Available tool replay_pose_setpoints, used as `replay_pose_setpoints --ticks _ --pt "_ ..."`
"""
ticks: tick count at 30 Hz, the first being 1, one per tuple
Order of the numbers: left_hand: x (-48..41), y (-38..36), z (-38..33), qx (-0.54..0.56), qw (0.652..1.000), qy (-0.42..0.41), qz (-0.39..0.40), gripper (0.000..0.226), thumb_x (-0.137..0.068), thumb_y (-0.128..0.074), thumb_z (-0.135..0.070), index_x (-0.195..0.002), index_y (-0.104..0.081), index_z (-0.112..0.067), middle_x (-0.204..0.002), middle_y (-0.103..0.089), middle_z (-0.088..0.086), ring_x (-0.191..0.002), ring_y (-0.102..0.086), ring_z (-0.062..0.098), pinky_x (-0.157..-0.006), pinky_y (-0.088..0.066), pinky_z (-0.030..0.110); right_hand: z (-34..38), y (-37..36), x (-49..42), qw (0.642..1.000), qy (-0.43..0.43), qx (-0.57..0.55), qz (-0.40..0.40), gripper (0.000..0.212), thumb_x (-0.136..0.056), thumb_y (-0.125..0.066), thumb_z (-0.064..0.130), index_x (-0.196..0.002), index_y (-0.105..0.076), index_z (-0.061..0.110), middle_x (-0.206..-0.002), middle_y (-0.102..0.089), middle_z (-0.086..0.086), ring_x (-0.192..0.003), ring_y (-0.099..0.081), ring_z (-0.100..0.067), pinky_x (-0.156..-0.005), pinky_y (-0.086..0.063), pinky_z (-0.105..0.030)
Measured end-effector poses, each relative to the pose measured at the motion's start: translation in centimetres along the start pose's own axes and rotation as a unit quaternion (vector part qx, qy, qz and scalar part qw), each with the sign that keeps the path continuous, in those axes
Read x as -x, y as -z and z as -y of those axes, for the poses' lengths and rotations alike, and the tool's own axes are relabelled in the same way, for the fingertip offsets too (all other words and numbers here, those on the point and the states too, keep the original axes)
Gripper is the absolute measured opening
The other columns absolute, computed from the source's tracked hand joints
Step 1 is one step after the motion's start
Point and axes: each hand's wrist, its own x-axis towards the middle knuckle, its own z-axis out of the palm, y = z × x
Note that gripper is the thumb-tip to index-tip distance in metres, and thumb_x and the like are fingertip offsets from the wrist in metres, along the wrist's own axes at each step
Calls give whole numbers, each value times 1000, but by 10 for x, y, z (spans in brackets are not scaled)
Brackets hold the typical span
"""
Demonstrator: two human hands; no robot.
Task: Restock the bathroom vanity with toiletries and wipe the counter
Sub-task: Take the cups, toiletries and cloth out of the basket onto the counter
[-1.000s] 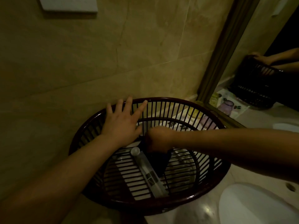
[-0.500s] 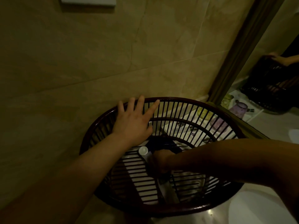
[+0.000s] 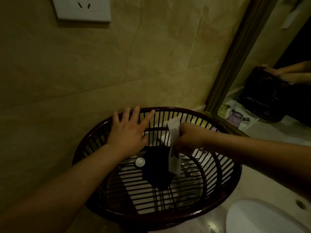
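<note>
A dark brown slatted basket (image 3: 223, 195) stands on the vanity counter against the tiled wall. My left hand (image 3: 129, 132) lies flat and open on its far rim. Above the basket's middle my right hand (image 3: 188, 138) is shut on a white tube (image 3: 174, 148), held upright and partly lifted. Inside the basket lie a dark blue cloth (image 3: 156, 172) and a small bottle with a white round cap (image 3: 140, 162), most of it hidden under the cloth.
A white basin (image 3: 262, 217) sits at the lower right. The mirror's frame (image 3: 235, 52) rises on the right; the mirror reflects the basket and a tray with a purple cup (image 3: 235, 116). A wall socket (image 3: 82, 8) is at the upper left.
My right hand reached down into the basket, closed on the white tube and has raised it up. The left hand stayed on the rim.
</note>
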Motion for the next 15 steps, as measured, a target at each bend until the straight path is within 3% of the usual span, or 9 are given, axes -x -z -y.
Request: replay_pose_setpoints --ticks 4,9,11,15 --pt "-1 -2 1 5 1000 -1 4 90 -88 -39 -65 -148 23 -40 -161 -5 14 -140 -14 39 -105 -19 66 1 55 50 979 85 -133 -130 16 -83 -72 13 -97 -64 13 -87 -72 -9 -64 -69 -15 -58 -59 -26" --pt "-1 -4 1 3 1000 1 6 86 -89 -34 -66 -146 28 -42 -161 -5 14 -140 -14 38 -106 -18 66 -24 133 89 880 160 -315 -318 16 -89 -65 13 -103 -58 14 -96 -66 -7 -66 -67 -10 -60 -58 -24" --pt "0 -3 0 -2 1000 5 11 85 -90 -31 -66 -145 29 -41 -161 -6 14 -141 -11 37 -107 -17 66 -45 152 83 862 149 -324 -360 15 -90 -62 12 -104 -57 12 -99 -66 -9 -73 -67 -14 -69 -60 -30" --pt "1 -1 0 -6 1000 7 13 86 -91 -33 -65 -147 27 -41 -161 -6 14 -142 -12 37 -107 -17 66 -84 145 33 867 73 -334 -362 21 -93 -60 8 -113 -56 3 -104 -65 -17 -75 -67 -20 -64 -60 -27"
